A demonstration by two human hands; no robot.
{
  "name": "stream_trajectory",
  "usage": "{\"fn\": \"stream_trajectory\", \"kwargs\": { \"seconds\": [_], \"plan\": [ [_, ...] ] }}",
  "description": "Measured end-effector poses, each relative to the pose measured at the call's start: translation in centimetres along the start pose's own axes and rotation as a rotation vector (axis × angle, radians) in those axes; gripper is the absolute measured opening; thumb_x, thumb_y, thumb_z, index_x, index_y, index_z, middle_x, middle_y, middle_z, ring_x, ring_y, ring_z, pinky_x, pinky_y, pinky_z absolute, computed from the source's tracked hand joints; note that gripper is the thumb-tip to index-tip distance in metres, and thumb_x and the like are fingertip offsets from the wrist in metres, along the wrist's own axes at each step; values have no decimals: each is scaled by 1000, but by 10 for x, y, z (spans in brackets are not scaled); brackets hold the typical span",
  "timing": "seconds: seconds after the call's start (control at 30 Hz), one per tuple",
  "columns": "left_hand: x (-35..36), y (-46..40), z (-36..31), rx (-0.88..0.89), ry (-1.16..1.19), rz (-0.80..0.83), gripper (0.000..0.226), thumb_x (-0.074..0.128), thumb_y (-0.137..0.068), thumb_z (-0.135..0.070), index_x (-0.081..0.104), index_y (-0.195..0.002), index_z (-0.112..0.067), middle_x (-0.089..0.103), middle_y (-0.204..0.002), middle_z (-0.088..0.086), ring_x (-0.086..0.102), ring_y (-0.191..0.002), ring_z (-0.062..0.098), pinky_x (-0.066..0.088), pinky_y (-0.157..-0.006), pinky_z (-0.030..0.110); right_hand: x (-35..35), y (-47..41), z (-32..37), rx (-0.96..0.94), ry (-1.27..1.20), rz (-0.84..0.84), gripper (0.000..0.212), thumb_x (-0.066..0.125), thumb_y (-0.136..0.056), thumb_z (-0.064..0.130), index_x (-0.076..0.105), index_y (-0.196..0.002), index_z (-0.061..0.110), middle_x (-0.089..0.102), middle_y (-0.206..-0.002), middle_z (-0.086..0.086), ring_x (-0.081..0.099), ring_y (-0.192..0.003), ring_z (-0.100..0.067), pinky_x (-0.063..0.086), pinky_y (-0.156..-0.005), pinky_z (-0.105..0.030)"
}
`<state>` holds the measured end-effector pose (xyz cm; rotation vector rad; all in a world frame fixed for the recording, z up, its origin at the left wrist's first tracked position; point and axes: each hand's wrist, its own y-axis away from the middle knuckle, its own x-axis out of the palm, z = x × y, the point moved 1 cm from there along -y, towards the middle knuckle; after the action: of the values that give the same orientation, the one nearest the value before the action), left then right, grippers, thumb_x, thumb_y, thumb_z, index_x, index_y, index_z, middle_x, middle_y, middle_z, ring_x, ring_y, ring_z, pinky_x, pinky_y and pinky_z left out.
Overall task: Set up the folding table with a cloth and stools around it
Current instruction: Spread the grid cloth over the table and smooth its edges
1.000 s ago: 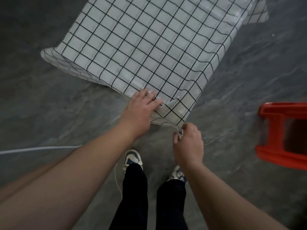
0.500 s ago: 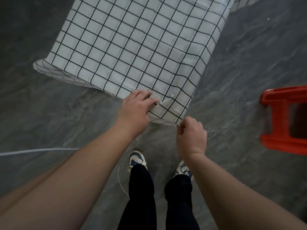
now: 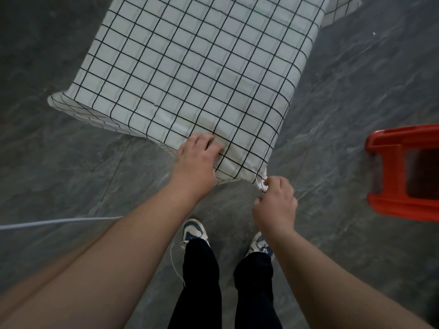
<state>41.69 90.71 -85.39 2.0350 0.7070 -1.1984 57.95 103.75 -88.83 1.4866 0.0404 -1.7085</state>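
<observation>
A white cloth [image 3: 194, 67] with a black grid lies spread over the surface, covering it fully so that none of the top itself shows; its edges hang down over the near side and the left corner, and a further flap of the same cloth shows at the upper right. The person stands at the near corner of the surface, looking down. The left hand [image 3: 197, 162] rests on the cloth just inside that corner, palm down, with its fingers bent and pressing into the fabric, which wrinkles slightly around the fingertips; whether they actually gather a fold cannot be told. The right hand [image 3: 275, 200] is below and to the right of it, off the edge of the surface, with fingers curled and the thumb and forefinger pinching the hanging tip of the cloth's corner. The two hands are near each other but apart. A red plastic stool [image 3: 403, 172] stands on the floor at the right edge of the view, well apart from the surface and cut off by the frame. The floor [image 3: 71, 174] is dark grey with a marbled pattern. A thin white cable [image 3: 59, 222] runs across it from the left edge toward the left forearm. Below the hands, the person's dark trousers [image 3: 202, 281] and white-and-blue sneakers [image 3: 193, 230] are visible, toes pointing toward the surface.
</observation>
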Motion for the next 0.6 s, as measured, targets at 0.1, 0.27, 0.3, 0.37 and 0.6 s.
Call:
{"fn": "stream_trajectory", "kwargs": {
  "seconds": [0.1, 0.27, 0.3, 0.37, 0.6],
  "plan": [
    [0, 1, -7, -23, -30, 6, 53, 57, -79, -9, 49, -129, -25, 39, -145, 3, 23, -140, 26, 19, -119, 45, -11, 5, 16, -31, -186, -13, 73, 55, -72, 3, 33, -135, 32, 20, -152, 3, 19, -141, -20, 20, -114, -38],
    [2, 1, -17, 6, -105, 21, 87, 58, -75, -8, 16, -148, -30, 8, -156, 12, -5, -148, 30, -4, -121, 48, -18, 3, 47, -283, -277, 39, 108, 60, -86, 5, -12, -147, 59, -26, -162, 13, -8, -151, -16, 16, -114, -37],
    [5, -1, -19, 25, -132, 67, 96, 57, -77, -10, 2, -152, -33, -6, -159, 10, -17, -148, 28, -9, -120, 48, -18, -1, 50, -262, -283, 60, 112, 61, -87, 6, -18, -145, 60, -30, -160, 12, -10, -152, -18, 19, -113, -37],
    [11, -6, -20, 53, -218, 154, 105, 55, -82, -14, -22, -151, -35, -30, -159, 7, -35, -143, 25, -15, -119, 49, -15, -9, 52, -220, -277, 98, 116, 60, -87, 4, -27, -141, 59, -32, -160, 12, -8, -152, -18, 27, -111, -34],
    [32, -9, -16, 26, -255, 207, 107, 57, -91, -24, -33, -147, -33, -35, -158, 4, -35, -143, 25, -13, -119, 51, -4, -19, 43, -66, -394, 135, 110, 48, -85, 4, -32, -139, 56, 47, -144, -1, 59, -97, -15, 46, -74, -29]
  ]
}}
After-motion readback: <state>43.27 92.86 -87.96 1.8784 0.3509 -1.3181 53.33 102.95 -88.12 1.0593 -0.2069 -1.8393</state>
